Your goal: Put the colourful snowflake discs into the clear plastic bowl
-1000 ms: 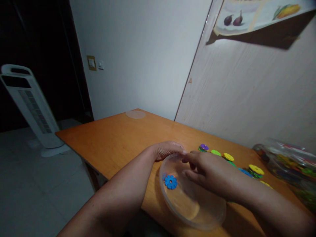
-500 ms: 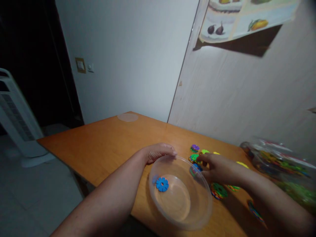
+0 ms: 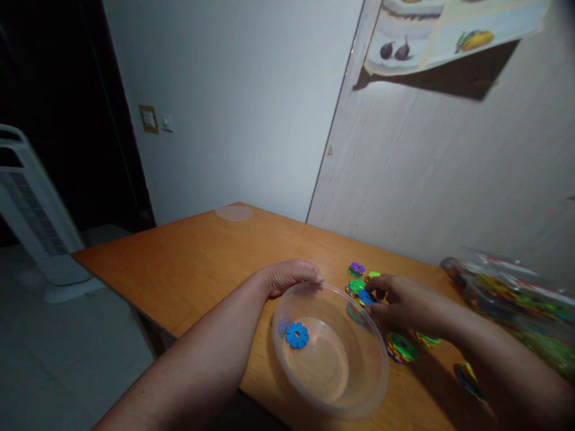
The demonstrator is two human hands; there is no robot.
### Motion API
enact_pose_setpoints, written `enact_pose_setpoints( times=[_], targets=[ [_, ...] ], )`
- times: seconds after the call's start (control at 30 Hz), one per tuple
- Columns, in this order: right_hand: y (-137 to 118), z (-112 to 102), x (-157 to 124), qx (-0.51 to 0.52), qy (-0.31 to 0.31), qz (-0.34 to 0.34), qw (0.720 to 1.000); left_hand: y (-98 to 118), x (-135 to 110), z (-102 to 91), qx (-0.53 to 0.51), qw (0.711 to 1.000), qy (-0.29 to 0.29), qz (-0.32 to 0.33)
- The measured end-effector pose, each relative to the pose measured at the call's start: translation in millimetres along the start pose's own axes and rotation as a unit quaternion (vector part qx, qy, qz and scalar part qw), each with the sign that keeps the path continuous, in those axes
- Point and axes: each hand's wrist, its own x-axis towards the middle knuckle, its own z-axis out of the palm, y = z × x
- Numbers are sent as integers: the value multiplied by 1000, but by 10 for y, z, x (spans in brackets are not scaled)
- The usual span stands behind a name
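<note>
Wall (image 3: 233,108) fills your background, pale, its right part panelled. Your wooden table (image 3: 197,257) runs up to it. White tower appliance (image 3: 40,221) stands on the floor at far left, cut off by the edge. Fruit poster (image 3: 426,36) hangs upper right, also cropped. Clear bag (image 3: 521,293) of coloured pieces sits at the table's right side. Clear round bowl (image 3: 366,365) is in front of you, near the table's front edge. Flat translucent disc (image 3: 234,213) lies at the far corner. Your right hand (image 3: 399,302) reaches just past the bowl's right rim, thumb and fingers bent around a blue notched piece (image 3: 366,297); can't tell if they're pinching it. Your left hand (image 3: 294,276) clasps the bowl's far-left rim. Small stacks of notched pieces sit right of the bowl: green-topped stack (image 3: 355,288) next to the blue piece, purple-topped stack (image 3: 357,269) behind, another green-topped one (image 3: 402,348) nearer you. Single blue flower disc (image 3: 297,334) is inside the bowl, at its left side.
</note>
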Motion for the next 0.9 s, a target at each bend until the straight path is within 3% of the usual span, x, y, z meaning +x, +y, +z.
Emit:
enact_pose_setpoints(
  times=[0.1,0.23,0.47,0.63,0.8,0.9],
  targets=[
    [-126,-184,-83,26,17,-17,999,11,-7,15,2,1000,1,-2],
    [-521,-284,-212,53,23,-89,994,30,-31,61,-6,1000,9,0],
    [-1133,24,-176,-34,-32,-136,990,26,-30,64,-18,1000,-5,7],
    [-1271,171,-70,-73,-40,-129,988,1,4,21,-14,1000,-20,6],
    [-1333,160,-65,-65,-41,-145,986,10,0,25,-6,1000,-24,2],
    [-1363,110,-121,-48,-97,-170,979,11,0,29,-7,1000,-22,0]
  ],
)
